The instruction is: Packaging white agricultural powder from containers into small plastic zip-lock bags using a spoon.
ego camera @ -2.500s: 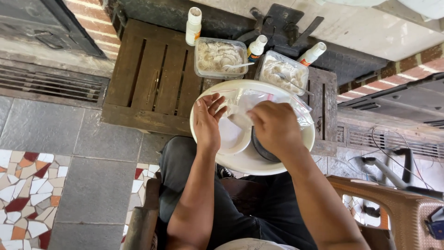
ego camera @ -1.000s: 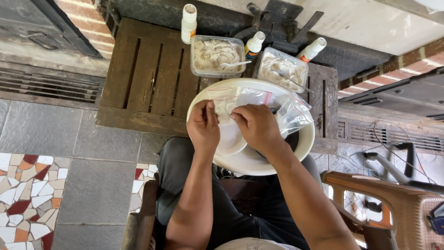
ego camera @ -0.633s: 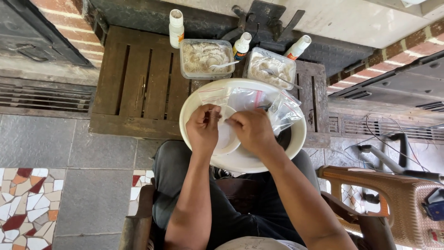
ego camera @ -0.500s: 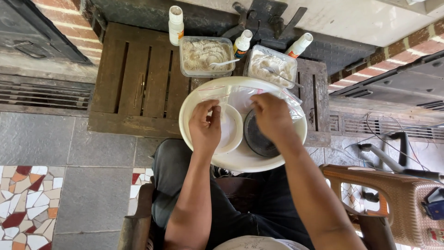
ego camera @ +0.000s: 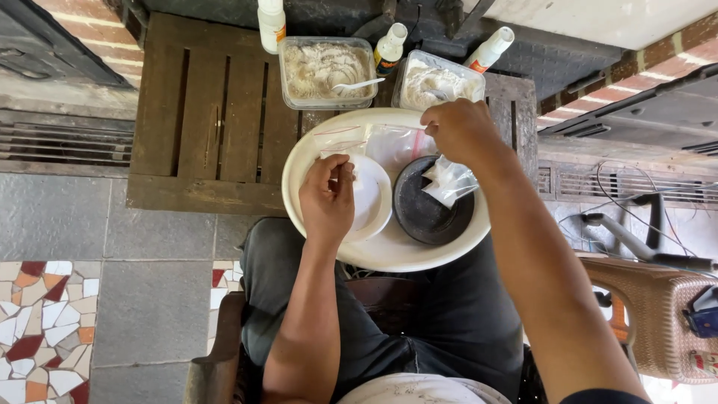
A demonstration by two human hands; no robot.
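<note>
Bag point(ego camera: 447, 182), small and clear with white powder inside, hangs from our right hand point(ego camera: 460, 131) just above the black dish point(ego camera: 432, 213), center-right of the frame. Right fingers are pinched shut on the bag's top edge. Our left hand point(ego camera: 327, 196) sits over the left rim of the white saucer point(ego camera: 372, 196), fingers curled tight around something small; we cannot tell what it is. Saucer and black dish lie side by side, just about touching, inside the big white basin point(ego camera: 389, 254) on our lap. More clear zip bags point(ego camera: 389, 142) with red strips lie flat in the basin's upper part, behind the saucer and partly under the right hand.

Upper center, on the dark wooden pallet point(ego camera: 202, 112), stand two clear tubs: the left tub point(ego camera: 327, 71) holds beige powder and a white spoon point(ego camera: 357, 85), the right tub point(ego camera: 437, 81) holds whiter powder. Both touch or nearly touch the basin's far rim. Three white bottles stand behind the tubs: one point(ego camera: 271, 22) at the left tub's left corner, one point(ego camera: 390, 46) between the tubs, one point(ego camera: 490, 49) tilted by the right tub.

Lower right, a brown wicker chair point(ego camera: 658, 314). Lower left, mosaic tiles point(ego camera: 37, 329) beside grey floor slabs point(ego camera: 60, 217).
</note>
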